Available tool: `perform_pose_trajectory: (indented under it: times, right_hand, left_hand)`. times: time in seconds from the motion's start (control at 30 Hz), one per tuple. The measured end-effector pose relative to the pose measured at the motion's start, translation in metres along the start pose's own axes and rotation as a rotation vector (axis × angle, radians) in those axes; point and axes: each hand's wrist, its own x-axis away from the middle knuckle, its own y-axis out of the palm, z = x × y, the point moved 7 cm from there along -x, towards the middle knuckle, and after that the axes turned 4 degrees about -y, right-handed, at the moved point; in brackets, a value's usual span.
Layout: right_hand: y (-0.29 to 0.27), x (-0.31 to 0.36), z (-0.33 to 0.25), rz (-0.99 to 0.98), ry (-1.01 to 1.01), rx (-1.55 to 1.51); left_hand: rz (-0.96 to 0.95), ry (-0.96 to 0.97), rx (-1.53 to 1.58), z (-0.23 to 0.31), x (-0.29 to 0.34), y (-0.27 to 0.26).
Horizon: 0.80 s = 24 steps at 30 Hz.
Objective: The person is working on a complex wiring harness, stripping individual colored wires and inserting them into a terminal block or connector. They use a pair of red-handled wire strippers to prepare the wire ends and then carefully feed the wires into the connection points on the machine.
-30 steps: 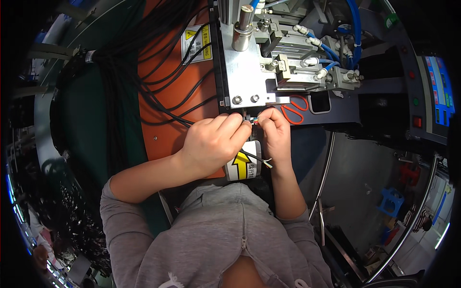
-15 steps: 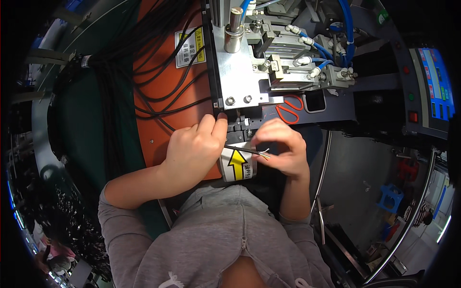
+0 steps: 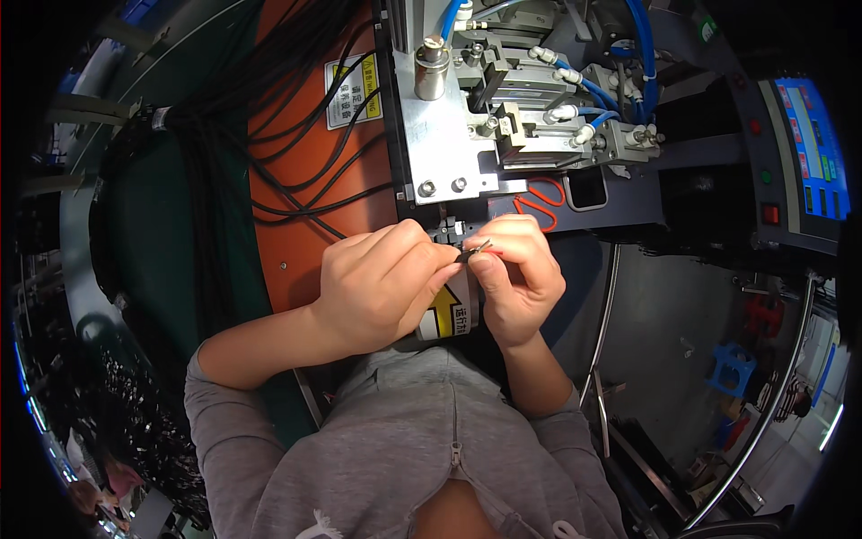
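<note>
Between my two hands is the end of a black cable (image 3: 464, 256), with thin stripped wires (image 3: 483, 245) sticking out of it. My left hand (image 3: 384, 274) is closed, pinching the cable between thumb and fingers. From the other side my right hand (image 3: 519, 274) closes thumb and forefinger on the wires near the cable's end. Both hands are just in front of the metal machine fixture (image 3: 446, 229). My fingers partly hide the wires, so their colours are hard to make out.
Red-handled scissors (image 3: 541, 205) lie beside the fixture. A steel plate (image 3: 440, 144) and pneumatic cylinders (image 3: 543, 139) with blue hoses stand beyond my hands. More black cables (image 3: 314, 189) run over the orange surface (image 3: 287, 242) at left. A control screen (image 3: 813, 148) is at right.
My left hand has moved slightly right, toward the cable end. My right hand has turned and closed on the wires, which now point up and right.
</note>
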Motion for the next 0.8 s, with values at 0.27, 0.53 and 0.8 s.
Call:
perform_pose_trajectory:
  times: [0.27, 0.53, 0.8]
  right_hand:
    - [-0.001, -0.006, -0.015, 0.016, -0.132, 0.386]
    - [-0.010, 0.005, 0.026, -0.264, 0.500, -0.031]
    - [-0.009, 0.003, 0.025, -0.174, 0.207, 0.389]
  left_hand:
    - [-0.131, -0.069, -0.072, -0.003, 0.001, 0.005]
    - [-0.131, 0.040, -0.134, -0.007, 0.002, 0.011]
    - [-0.190, 0.126, -0.365, 0.005, 0.009, 0.025]
